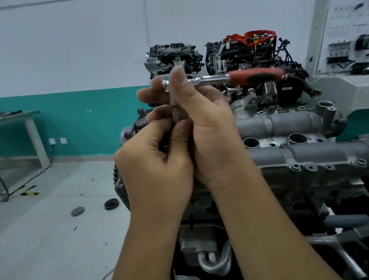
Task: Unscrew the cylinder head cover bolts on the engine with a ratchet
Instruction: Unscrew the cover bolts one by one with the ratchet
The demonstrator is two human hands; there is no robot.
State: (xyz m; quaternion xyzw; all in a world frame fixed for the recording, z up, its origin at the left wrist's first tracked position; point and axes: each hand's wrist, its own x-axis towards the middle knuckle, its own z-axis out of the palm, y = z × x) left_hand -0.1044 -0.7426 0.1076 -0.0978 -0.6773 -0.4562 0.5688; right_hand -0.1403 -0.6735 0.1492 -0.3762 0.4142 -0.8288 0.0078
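Presently, the extension bar (173,109) is being pinched low by the left hand (156,162), fingers curled; the ratchet (223,78), handle running rightward, is being gripped at its head by the right hand (209,124), above the engine (301,152) bolts.

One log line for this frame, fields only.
left hand: pinches extension bar | right hand: grips ratchet head | tool: off engine

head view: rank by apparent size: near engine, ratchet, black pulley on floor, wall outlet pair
1. near engine
2. ratchet, held up close to the camera, so it looks bigger than it is
3. black pulley
4. wall outlet pair, close to the pulley in looks; unsure
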